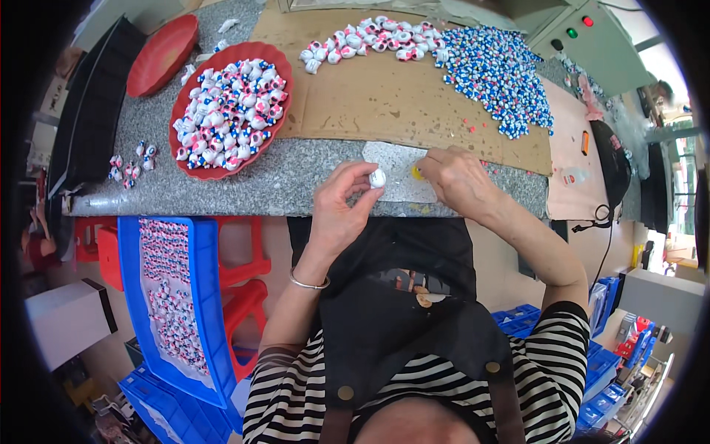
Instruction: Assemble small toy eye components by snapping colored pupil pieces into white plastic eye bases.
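Grey speckled counter (244,185) carries a red tray (194,172) of small toy pieces at its left. At the near edge I see my left hand (342,203) pinching a small white ball (378,177) between thumb and fingertips. Right hand (458,177), curled, presses a yellow bit (416,173) onto the counter.

Single head-mounted fisheye, looking steeply down and forward over the wearer's striped chest and apron. Close range: left hand (342,203) and right hand (460,180) near frame centre, at the near edge of the tabletop (244,189). Tabletop fills the upper half, floor and blue crate (211,318) lower left. Straight edges bowed, corners vignetted black. No second view.
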Demonstrator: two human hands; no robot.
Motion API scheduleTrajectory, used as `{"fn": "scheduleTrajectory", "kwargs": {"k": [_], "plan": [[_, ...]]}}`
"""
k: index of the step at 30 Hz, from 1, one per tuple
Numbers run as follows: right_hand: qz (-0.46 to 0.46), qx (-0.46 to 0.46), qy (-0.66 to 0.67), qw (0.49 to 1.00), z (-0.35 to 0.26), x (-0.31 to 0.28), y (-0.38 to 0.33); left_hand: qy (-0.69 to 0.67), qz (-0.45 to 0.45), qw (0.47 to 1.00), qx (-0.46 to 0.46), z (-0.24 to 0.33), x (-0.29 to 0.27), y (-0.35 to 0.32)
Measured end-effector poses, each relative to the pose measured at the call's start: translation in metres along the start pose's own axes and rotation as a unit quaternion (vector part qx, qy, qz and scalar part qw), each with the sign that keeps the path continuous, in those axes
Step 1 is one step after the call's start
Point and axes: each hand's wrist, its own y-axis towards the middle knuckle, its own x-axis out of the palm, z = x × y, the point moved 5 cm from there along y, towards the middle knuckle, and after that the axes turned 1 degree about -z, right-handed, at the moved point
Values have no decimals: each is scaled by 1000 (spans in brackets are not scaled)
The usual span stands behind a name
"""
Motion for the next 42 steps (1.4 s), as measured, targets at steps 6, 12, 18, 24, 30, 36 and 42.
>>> {"fn": "scheduleTrajectory", "kwargs": {"k": [6, 12, 18, 24, 30, 36, 42], "plan": [[81, 191, 290, 934, 12, -13, -16, 23, -18, 999, 33, -7, 22, 6], [63, 287, 605, 740, 15, 4, -33, -26, -95, 995, 34, -6, 46, 10], [95, 144, 426, 888, -4, -31, -26, -155, -237, 956, -79, 0, 47, 14], [111, 92, 385, 911, -11, -24, -5, -153, -199, 963, -100, 3, 27, 15], [63, 209, 581, 784, 7, -1, 19, -245, -200, 925, -211, 6, 10, 36], [29, 145, 485, 862, 10, -5, 34, 176, 32, 980, 90, 51, -66, 52], [120, 227, 391, 884, 79, 0, 7, 515, 165, 830, 137, 54, -170, 68]]}}
